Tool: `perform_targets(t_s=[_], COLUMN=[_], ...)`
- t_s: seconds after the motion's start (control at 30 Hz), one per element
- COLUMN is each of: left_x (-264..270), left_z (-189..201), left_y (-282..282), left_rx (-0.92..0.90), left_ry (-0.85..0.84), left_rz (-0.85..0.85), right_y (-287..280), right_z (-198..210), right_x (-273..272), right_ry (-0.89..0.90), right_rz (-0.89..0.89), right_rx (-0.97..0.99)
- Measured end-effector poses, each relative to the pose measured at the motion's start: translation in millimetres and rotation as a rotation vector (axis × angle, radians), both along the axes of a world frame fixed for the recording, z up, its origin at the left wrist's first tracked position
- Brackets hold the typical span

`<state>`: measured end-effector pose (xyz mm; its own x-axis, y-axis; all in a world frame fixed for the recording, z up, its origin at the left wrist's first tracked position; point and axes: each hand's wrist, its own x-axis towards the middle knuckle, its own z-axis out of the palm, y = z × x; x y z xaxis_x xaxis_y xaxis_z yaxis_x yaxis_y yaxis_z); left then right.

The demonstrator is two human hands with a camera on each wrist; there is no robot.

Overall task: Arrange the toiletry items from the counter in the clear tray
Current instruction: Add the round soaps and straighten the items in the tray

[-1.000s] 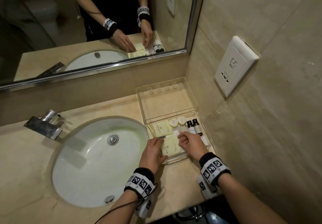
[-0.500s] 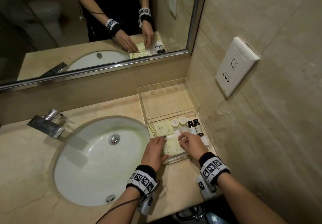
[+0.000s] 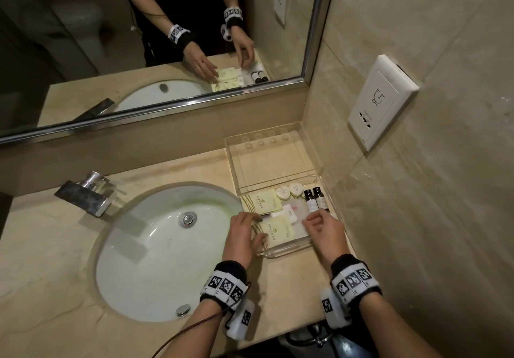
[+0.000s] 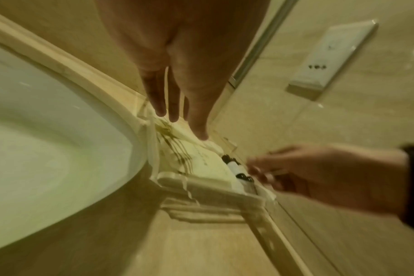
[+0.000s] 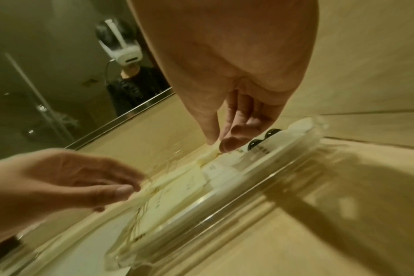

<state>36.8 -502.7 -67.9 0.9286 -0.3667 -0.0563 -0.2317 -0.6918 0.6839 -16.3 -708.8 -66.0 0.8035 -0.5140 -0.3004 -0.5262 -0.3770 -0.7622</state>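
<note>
The clear tray [image 3: 286,249] lies right of the sink, its far half bare. The near half holds two yellow packets [image 3: 275,231], white sachets [image 3: 289,214], two round soaps [image 3: 283,193] and two dark-capped bottles [image 3: 315,200]. My left hand [image 3: 250,226] rests at the tray's left edge, with straight fingers [image 4: 173,114] touching the yellow packets [image 4: 201,158]. My right hand [image 3: 314,218] hovers over the sachets just before the bottles [image 5: 262,142]. Its fingers [image 5: 227,145] are loosely bent and I see nothing between them.
A white sink [image 3: 167,246] with a chrome faucet [image 3: 86,194] fills the counter's left. The tiled wall with a socket plate [image 3: 381,101] runs close along the tray's right side. A mirror [image 3: 167,37] hangs behind. The counter's front edge lies under my wrists.
My right hand has drawn back to the right, off the white sachet and toward the bottles. My left hand stays at the tray's left edge.
</note>
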Motion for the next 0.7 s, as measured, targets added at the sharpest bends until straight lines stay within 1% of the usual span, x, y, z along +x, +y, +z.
perform_targets(t_s=[0.07,0.17,0.27,0.33,0.43,0.53,0.63,0.7], left_x=[2.2,5.5,4.1,2.2,-0.7,-4.4,-8.0,-10.6], left_z=[-1.3,-5.4,-11.9,-16.3,-19.7,-20.1,-19.8,-19.7], left_y=[11.8,23.3,24.8,23.3,18.1,15.1,15.4,15.4], left_rx=[-0.037,-0.083,-0.193,-0.278,-0.362,-0.445,-0.556,-0.592], left_ry=[0.056,0.321,0.573,0.684,0.776,0.841,0.908,0.924], left_rz=[0.150,0.340,0.409,0.443,0.479,0.511,0.514,0.509], right_y=[-9.1,-18.0,-17.9,-16.7,-15.0,-10.9,-9.4,-7.4], right_z=[-4.3,-17.6,-23.8,-25.1,-24.0,-17.2,-17.3,-18.4], right_x=[-13.9,-29.0,-36.4,-36.1,-32.8,-30.6,-28.7,-28.0], right_ry=[0.037,0.147,0.187,0.208,0.183,0.094,0.051,0.047], right_rz=[-0.099,-0.231,-0.349,-0.409,-0.494,-0.564,-0.583,-0.617], right_rx=[0.020,0.098,0.268,0.396,0.559,0.762,0.842,0.865])
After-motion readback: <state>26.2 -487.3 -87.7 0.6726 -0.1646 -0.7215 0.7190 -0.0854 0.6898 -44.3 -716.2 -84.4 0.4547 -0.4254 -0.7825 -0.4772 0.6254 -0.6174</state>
